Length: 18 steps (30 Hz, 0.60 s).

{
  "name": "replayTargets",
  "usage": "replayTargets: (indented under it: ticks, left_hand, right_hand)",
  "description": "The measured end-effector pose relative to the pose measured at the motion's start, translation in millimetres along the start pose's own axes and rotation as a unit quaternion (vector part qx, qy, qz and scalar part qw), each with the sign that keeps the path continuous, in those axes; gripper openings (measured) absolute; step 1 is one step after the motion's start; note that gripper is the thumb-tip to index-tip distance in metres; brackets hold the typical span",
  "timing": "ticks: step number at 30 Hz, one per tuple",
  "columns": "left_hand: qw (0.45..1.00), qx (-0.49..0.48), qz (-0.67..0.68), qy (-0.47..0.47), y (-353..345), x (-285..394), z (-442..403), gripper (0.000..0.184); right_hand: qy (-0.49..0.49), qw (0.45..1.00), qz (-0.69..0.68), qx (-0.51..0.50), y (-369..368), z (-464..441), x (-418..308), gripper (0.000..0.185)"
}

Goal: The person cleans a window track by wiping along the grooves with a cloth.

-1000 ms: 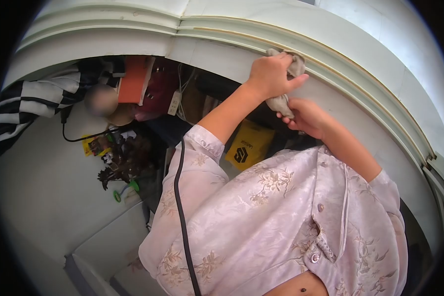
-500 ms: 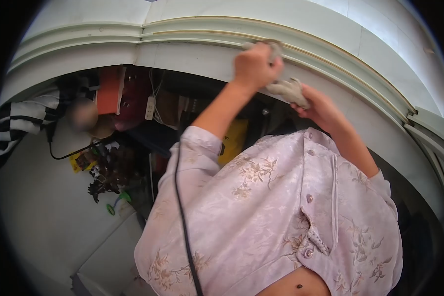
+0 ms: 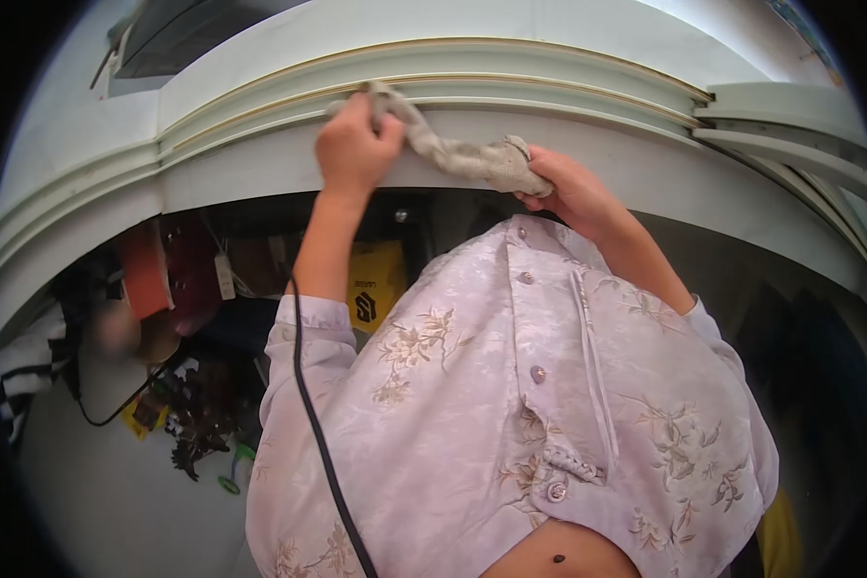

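Observation:
A crumpled grey-beige cloth (image 3: 472, 162) stretches between my two hands in front of a pale sliding track. My left hand (image 3: 354, 149) is closed around one end, and that end touches the grooves of the track (image 3: 433, 91). My right hand (image 3: 573, 193) grips the other end, which is bunched up and hangs just before the ledge face (image 3: 626, 164). The fingertips of the left hand are partly hidden by the cloth.
Below the ledge at left are an orange box (image 3: 144, 275), a yellow bag (image 3: 376, 279) and a dark brown branching object (image 3: 202, 414). A black cable (image 3: 308, 395) runs down across my shirt. Pale frame rails (image 3: 790, 130) meet the track at right.
My left hand has moved left along the track, pulling the cloth out longer. My right hand still grips its end. The view has shifted to the right.

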<state>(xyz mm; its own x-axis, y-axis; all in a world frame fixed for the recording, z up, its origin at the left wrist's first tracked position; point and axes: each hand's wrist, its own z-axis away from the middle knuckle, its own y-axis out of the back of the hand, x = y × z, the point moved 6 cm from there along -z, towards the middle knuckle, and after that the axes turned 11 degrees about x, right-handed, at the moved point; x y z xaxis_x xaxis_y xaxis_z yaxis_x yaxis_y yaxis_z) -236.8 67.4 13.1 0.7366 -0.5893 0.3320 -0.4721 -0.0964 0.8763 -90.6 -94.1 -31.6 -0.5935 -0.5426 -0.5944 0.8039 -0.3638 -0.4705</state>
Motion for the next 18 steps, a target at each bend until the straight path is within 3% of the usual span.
replayTargets:
  ticks: [3, 8, 9, 11, 14, 18]
  left_hand:
    - [0.993, 0.011, 0.081, -0.081, -20.4, 72.1, 2.0, 0.018]
    - [0.971, -0.067, 0.155, -0.167, -57.7, 159.8, 5.5, 0.020]
    - [0.969, -0.066, 0.164, -0.172, -63.2, 176.4, 4.7, 0.020]
    - [0.946, -0.155, 0.204, -0.200, -85.9, 213.4, 6.5, 0.020]
    - [0.919, -0.164, 0.275, -0.232, -108.5, 256.3, 8.1, 0.019]
    - [0.918, -0.258, 0.224, -0.200, -112.3, 262.9, 1.0, 0.022]
  right_hand:
    - [0.041, 0.997, 0.009, 0.060, 31.4, 23.8, -12.5, 0.022]
    - [0.065, 0.991, 0.021, 0.111, 83.1, 65.7, -22.7, 0.024]
    - [0.066, 0.990, 0.027, 0.120, 88.6, 73.5, -22.0, 0.024]
    - [0.076, 0.982, -0.006, 0.173, 98.1, 87.8, -20.2, 0.025]
    - [0.102, 0.962, -0.071, 0.245, 119.5, 102.3, -17.3, 0.026]
    - [0.134, 0.942, -0.134, 0.276, 152.7, 109.4, -9.1, 0.031]
